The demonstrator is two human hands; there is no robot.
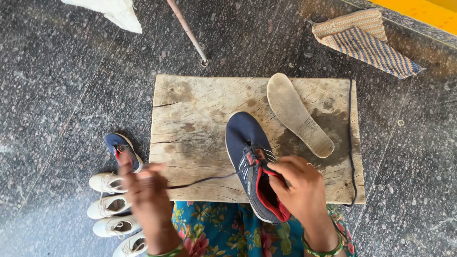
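Note:
A navy sneaker [247, 143] with a red lining lies on a worn wooden board [200, 123], toe pointing away from me. My right hand [297, 185] grips the shoe's tongue and collar at the near end. My left hand [145, 188] is blurred, left of the board, pinching a dark shoelace [209, 179] that runs taut from the shoe's eyelets. A grey insole [297, 114] rests on the board to the right of the shoe. Another dark lace [351, 143] hangs along the board's right edge.
A second navy sneaker [123, 150] and several white shoes [110, 207] sit on the speckled stone floor at lower left. A folded striped mat [369, 40] lies at top right, a thin rod [188, 31] and white cloth [112, 12] at top. My floral garment [228, 233] shows below.

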